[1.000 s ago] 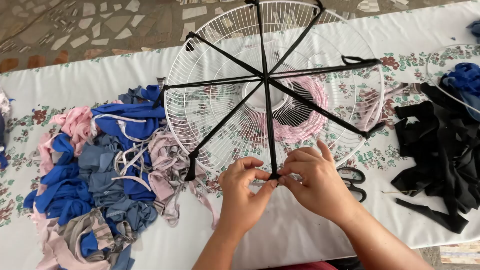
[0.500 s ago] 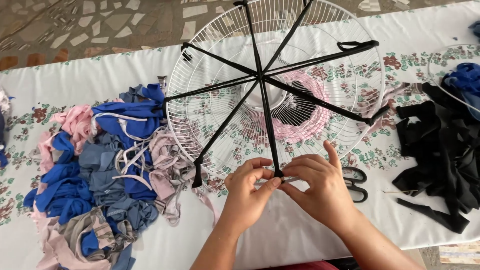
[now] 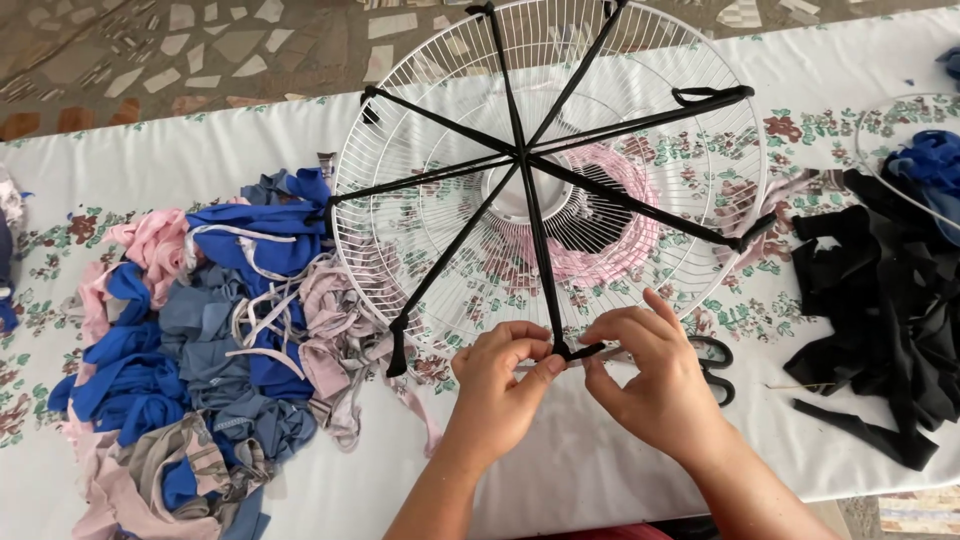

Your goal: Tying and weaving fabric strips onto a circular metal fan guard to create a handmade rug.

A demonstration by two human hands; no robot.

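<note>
Black stretchy cloth strips run like spokes across the round white wire fan guard, which lies flat on the white tablecloth with small flowers. They all cross in the middle. The nearest strip comes straight down to the near rim, and both hands meet there.

The left hand pinches the strip right at the rim, thumb and first fingers pressed together on it. The right hand pinches the short loose end that sticks out, fingers closed on it too. It looks like a knot is being made here. To do it well, I think the strip should stay pulled tight, the knot should sit snug against the wire, and the end should not slip.

Black-handled scissors lie just beside the right hand, partly under it. A heap of blue, pink and grey cloth scraps sits to the left, and a pile of black cloth strips to the right.

The knot itself is hidden by the fingers. The far rim of the guard is cut off at the top. A pink woven ring under the guard is hard to make out.
</note>
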